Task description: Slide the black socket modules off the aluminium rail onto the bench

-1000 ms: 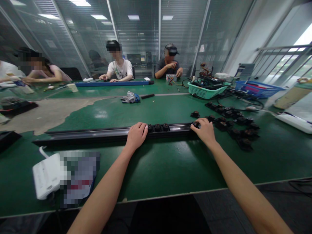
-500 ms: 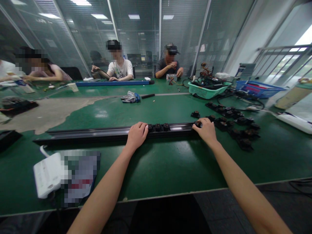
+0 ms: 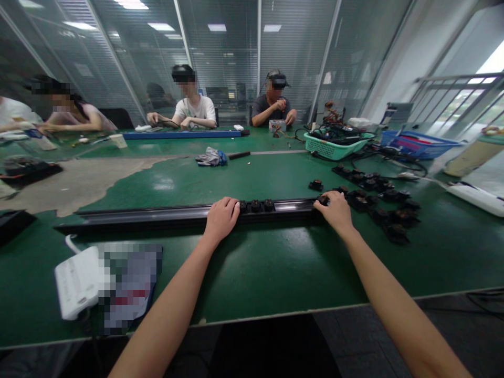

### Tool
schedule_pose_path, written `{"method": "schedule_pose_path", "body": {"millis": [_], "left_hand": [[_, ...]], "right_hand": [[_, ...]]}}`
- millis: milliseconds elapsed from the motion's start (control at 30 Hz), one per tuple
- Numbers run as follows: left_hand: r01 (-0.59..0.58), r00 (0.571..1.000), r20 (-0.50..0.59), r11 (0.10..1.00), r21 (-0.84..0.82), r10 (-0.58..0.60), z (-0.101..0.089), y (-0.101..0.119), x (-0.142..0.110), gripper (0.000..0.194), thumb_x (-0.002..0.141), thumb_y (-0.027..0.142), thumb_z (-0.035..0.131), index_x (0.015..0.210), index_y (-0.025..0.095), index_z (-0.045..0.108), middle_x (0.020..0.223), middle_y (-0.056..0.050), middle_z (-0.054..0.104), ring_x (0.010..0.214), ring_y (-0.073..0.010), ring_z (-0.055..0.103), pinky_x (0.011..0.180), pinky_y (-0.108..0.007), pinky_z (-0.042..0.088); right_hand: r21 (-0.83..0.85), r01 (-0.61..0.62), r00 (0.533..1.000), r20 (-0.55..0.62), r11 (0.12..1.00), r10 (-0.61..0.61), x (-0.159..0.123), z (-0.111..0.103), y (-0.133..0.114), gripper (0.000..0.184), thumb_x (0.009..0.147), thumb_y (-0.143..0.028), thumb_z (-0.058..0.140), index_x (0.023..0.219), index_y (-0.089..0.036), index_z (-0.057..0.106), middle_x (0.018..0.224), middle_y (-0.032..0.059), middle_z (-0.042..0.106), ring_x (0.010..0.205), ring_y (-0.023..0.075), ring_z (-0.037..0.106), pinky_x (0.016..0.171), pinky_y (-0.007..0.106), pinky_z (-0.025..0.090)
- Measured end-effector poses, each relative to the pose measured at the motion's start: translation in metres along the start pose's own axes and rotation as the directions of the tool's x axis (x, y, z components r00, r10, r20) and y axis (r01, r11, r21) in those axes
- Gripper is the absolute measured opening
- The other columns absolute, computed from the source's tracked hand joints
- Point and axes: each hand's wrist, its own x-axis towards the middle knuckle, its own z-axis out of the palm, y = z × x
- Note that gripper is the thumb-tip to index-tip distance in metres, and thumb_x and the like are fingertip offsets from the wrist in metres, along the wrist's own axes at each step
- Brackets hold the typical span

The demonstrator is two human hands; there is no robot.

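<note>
Workroom with glass partitions and a long green counter under ceiling lights. A black rail lies lengthwise across the counter at frame centre, parallel to its near edge. Three black units sit in a row on the rail, just right of the left hand. That hand's fingers are pressed together and laid over the rail's top; a firm grip cannot be confirmed. The right hand is at the rail's right end, its fingers curved down over a further unit; a pinch cannot be confirmed. Two hands set well apart on one rail appear placed to steady its length. Loose units lie in scattered rows on the counter at right, within the right hand's reach, which likely explains their position.

Lower left of the frame: a white device beside a pixelated patch. Upper right: a teal basket holding dark cables and a blue basket. Mid-frame: a crumpled glove. At the far end, a blue rail lies before a co-worker; a second co-worker works on a small box.
</note>
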Motion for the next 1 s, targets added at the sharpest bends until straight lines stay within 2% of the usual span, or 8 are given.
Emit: {"method": "schedule_pose_path", "body": {"millis": [167, 433, 767, 1000], "left_hand": [[0.004, 1.000, -0.001, 1.000, 0.003, -0.004, 0.001, 0.000, 0.000, 0.038, 0.105, 0.036, 0.030, 0.109, 0.021, 0.065, 0.109, -0.010, 0.067, 0.101, -0.0234, 0.062, 0.093, -0.038, 0.047], [0.006, 1.000, 0.000, 1.000, -0.001, -0.006, -0.001, 0.000, 0.000, 0.038, 0.105, 0.037, 0.031, 0.109, 0.021, 0.065, 0.109, -0.009, 0.067, 0.100, -0.0233, 0.063, 0.092, -0.038, 0.047], [-0.003, 1.000, 0.003, 1.000, 0.005, 0.003, 0.000, 0.000, 0.001, 0.038, 0.105, 0.036, 0.030, 0.110, 0.021, 0.065, 0.110, -0.009, 0.067, 0.101, -0.0236, 0.063, 0.092, -0.038, 0.047], [-0.001, 1.000, -0.006, 1.000, 0.007, 0.001, 0.000, 0.000, 0.000, 0.038, 0.105, 0.036, 0.030, 0.110, 0.021, 0.064, 0.109, -0.009, 0.067, 0.100, -0.0229, 0.063, 0.091, -0.037, 0.047]], "right_hand": [[0.031, -0.036, 0.999, -0.004, 0.999, 0.036, 0.002, 0.000, 0.004, 0.021, 0.074, -0.037, 0.058, 0.083, -0.020, 0.064, 0.097, 0.0119, 0.065, 0.098, 0.0288, 0.059, 0.104, 0.049, 0.042], [0.051, -0.051, 0.999, -0.014, 0.997, 0.052, 0.004, 0.002, 0.011, 0.026, 0.073, -0.037, 0.057, 0.088, -0.018, 0.067, 0.101, 0.0147, 0.066, 0.100, 0.0302, 0.060, 0.095, 0.046, 0.048], [0.094, -0.059, 0.998, -0.015, 0.994, 0.061, 0.008, 0.000, 0.017, 0.030, 0.071, -0.034, 0.059, 0.090, -0.015, 0.070, 0.102, 0.0150, 0.069, 0.098, 0.0285, 0.062, 0.097, 0.044, 0.047], [0.104, -0.069, 0.997, -0.015, 0.992, 0.071, 0.008, 0.001, 0.020, 0.022, 0.070, -0.034, 0.062, 0.082, -0.017, 0.069, 0.103, 0.0154, 0.069, 0.104, 0.0300, 0.060, 0.100, 0.045, 0.045]]}}
